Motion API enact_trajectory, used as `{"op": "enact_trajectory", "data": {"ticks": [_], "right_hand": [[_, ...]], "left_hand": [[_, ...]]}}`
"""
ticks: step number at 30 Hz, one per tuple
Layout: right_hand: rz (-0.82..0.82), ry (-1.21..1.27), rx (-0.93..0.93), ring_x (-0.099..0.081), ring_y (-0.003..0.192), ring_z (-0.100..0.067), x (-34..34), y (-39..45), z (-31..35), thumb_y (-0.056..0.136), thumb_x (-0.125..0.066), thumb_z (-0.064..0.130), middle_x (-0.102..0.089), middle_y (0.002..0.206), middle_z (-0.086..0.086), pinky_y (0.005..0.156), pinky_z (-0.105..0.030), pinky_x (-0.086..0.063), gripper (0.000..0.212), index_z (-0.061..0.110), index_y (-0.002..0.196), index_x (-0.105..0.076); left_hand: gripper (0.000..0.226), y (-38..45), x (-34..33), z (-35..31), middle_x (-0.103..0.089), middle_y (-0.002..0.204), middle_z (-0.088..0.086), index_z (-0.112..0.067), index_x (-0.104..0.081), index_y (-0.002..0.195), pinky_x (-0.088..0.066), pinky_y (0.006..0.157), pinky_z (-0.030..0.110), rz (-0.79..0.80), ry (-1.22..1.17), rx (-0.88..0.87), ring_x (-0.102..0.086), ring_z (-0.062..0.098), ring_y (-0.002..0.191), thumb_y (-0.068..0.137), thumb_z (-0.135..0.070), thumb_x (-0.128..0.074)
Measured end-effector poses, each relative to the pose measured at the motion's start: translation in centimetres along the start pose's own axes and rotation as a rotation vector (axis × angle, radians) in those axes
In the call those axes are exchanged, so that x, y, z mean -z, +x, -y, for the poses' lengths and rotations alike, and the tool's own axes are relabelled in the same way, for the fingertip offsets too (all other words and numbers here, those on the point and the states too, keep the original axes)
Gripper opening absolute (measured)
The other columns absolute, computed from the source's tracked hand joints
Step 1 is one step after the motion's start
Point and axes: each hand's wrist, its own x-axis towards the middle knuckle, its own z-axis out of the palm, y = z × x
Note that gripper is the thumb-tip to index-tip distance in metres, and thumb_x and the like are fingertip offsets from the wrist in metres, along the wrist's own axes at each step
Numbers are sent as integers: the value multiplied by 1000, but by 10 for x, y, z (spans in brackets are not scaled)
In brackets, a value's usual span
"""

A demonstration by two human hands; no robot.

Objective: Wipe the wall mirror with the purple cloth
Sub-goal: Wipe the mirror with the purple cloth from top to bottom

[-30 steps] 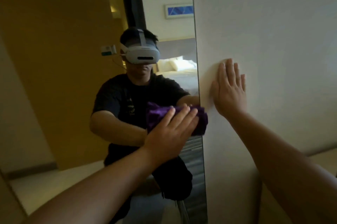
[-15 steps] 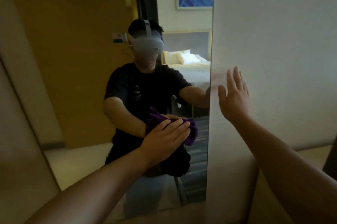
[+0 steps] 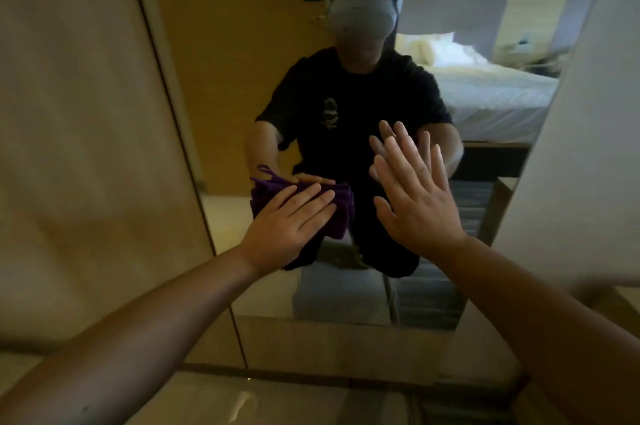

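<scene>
Wall mirror (image 3: pixel 242 85) fills the centre of the frame. Left hand (image 3: pixel 287 220), lower centre, lies flat with fingers straight on the folded purple cloth (image 3: pixel 341 213), pressing it against the glass; nothing is gripped. A cloth loop shows at the cloth's upper left. Right hand (image 3: pixel 415 196), just right of the cloth and apart from it, is fully spread with straight fingers at the glass, meeting its own reflection; it holds nothing. Reflected in the upper right: a bed (image 3: pixel 491 92) with white bedding. Beige wall panel (image 3: pixel 69 147) occupies the left of the frame
</scene>
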Motion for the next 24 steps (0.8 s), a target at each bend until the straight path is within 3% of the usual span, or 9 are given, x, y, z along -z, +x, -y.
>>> {"op": "enact_trajectory", "data": {"ticks": [6,14,21,24], "right_hand": [[83,-44,62,-9,151,-35,-46,-7,39,100,-45,32,-22,161,-17,115,-68,-15,56,5,149,-38],[-5,-85,51,-14,150,-35,-85,-19,63,101,-43,27,-20,161,-15,119,-63,-7,55,7,151,-34],[-170,-106,64,-22,148,-35,-102,-22,60,96,-54,24,-34,156,-16,117,-64,-14,54,6,146,-45],[-232,-113,68,-21,148,-33,-106,-21,59,93,-58,24,-32,156,-14,117,-62,-13,57,8,147,-44]], "left_hand": [[38,-52,11,49,-47,148,7,-12,-49,141,-34,114,48,-94,49,110,-41,27,140,104,-7,-44],[35,-52,1,99,-48,147,10,-11,-56,138,-34,115,50,-217,106,6,-43,31,138,105,-6,-43],[43,-85,-59,68,-48,148,9,-13,-47,144,-33,115,47,-343,119,-93,-45,27,138,101,-14,-51],[49,-141,-101,43,-41,152,7,-11,-38,149,-19,121,47,-229,132,-208,-37,27,142,101,-18,-45]]}}
